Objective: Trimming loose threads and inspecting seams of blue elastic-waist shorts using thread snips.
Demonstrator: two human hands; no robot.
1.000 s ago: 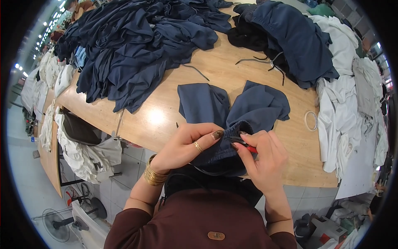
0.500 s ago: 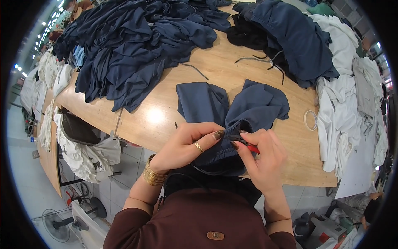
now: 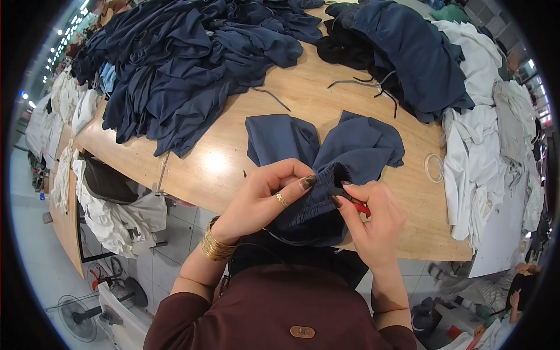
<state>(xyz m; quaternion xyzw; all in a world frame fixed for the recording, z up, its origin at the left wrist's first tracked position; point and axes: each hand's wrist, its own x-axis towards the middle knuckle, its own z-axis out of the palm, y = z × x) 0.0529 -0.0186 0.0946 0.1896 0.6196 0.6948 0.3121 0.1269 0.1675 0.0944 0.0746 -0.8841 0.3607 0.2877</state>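
Note:
Navy shorts lie with both legs spread on the table, their gathered elastic waistband toward me. My left hand, with a gold ring and bangles, is closed on the waistband's edge, thumb on top. To its right, my right hand is closed round a small tool with a red handle, which looks like thread snips. Its dark end is beside the waistband opening; the fingers hide most of it. A dark cord hangs along the near side of the shorts.
A big heap of navy garments covers the far left of the wooden table. More navy shorts and white garments lie at the right, near a roll of tape. A fan stands at the lower left.
My right hand and the snips have drawn slightly right and down, away from the left thumb. The waistband opening shows wider. A person's arm has come into view at the lower right.

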